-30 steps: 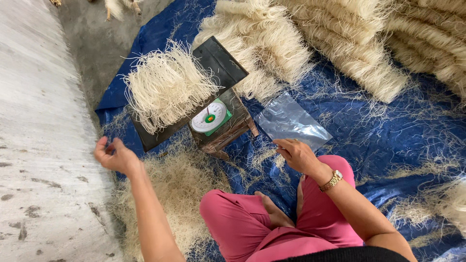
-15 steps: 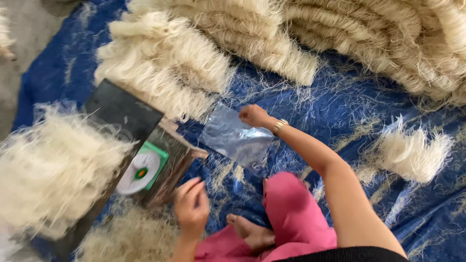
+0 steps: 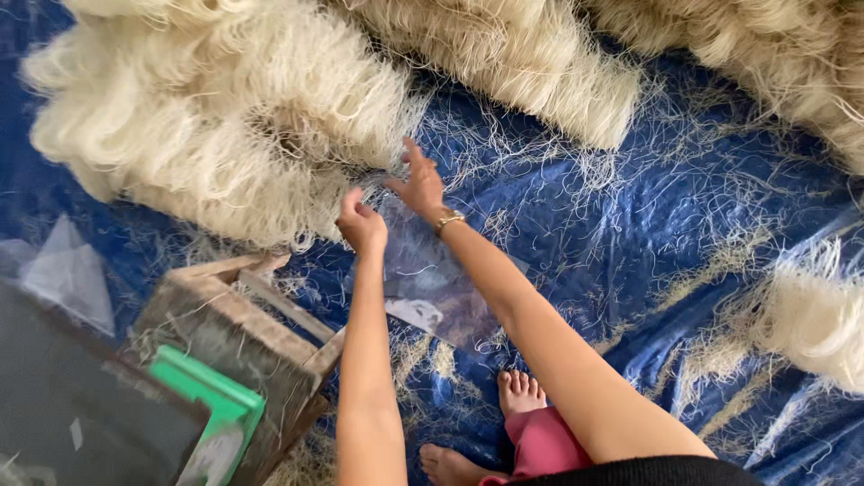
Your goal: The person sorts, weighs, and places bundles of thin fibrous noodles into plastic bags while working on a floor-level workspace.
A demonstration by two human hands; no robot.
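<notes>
My left hand (image 3: 362, 225) and my right hand (image 3: 419, 184) reach forward to the near edge of a big heap of pale dried noodles (image 3: 225, 117). The right hand's fingers are spread, its fingertips at the loose strands, and it holds nothing. The left hand's fingers are curled, right at the top edge of a clear plastic bag (image 3: 432, 288) lying flat on the blue tarp (image 3: 630, 234) under both forearms. Whether the left hand grips that bag edge or some strands is not visible.
A wooden stand (image 3: 234, 324) with a green scale (image 3: 211, 405) and a dark tray (image 3: 81, 414) sits at lower left. Another clear bag (image 3: 67, 270) lies far left. More noodle heaps (image 3: 522, 63) line the top; a small bundle (image 3: 814, 315) lies right. My bare feet (image 3: 520, 393) rest below.
The view has swung forward toward the noodle heap. Both hands moved up from the scale and bag to the heap's edge. The right hand let go of the clear bag.
</notes>
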